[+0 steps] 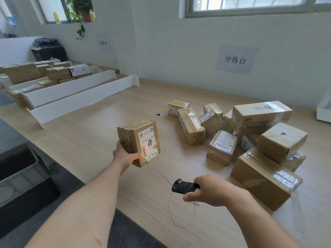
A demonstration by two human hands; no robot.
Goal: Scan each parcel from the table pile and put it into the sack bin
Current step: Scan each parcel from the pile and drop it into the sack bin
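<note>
My left hand grips a small taped cardboard parcel from below and lifts it over the wooden table. Its white shipping label faces me, and a red scanner glow lies on the barcode. My right hand holds a black handheld scanner, aimed at that label from lower right. A thin cord trails from the scanner across the table. A pile of several brown parcels lies on the table to the right. No sack bin can be made out.
White divider panels form lanes at the table's left, with several parcels behind them. A cable grommet sits mid-table. A white tray is at the far right. Dark floor and a grey bin lie to my left.
</note>
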